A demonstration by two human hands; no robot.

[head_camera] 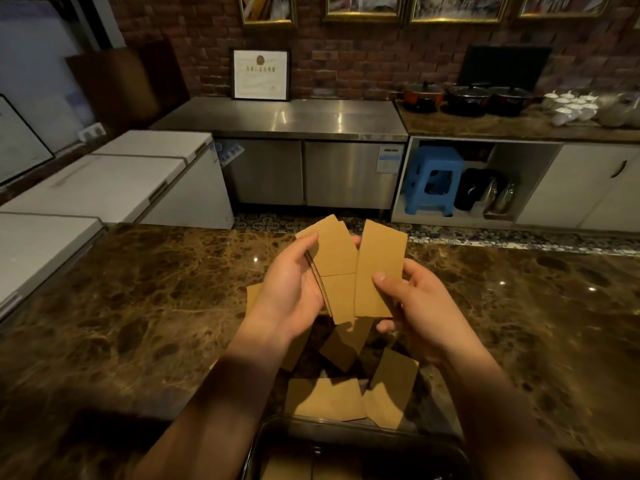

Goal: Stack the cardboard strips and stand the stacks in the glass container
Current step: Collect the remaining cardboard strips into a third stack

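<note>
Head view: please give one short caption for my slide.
Left hand holds stacked cardboard strips; right hand adds another strip.

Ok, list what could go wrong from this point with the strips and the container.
1. The left hand holds a fanned, uneven stack; adding the right hand's single strip could spill it.
2. Loose strips lie right beside the glass container rim, so an arm may sweep them off.
3. Dim light hides edges.

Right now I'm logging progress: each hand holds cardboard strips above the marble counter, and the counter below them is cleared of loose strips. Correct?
Not quite. The head view shows loose strips lying on the marble counter beneath the left hand and right hand. Both hands do hold cardboard.
</note>
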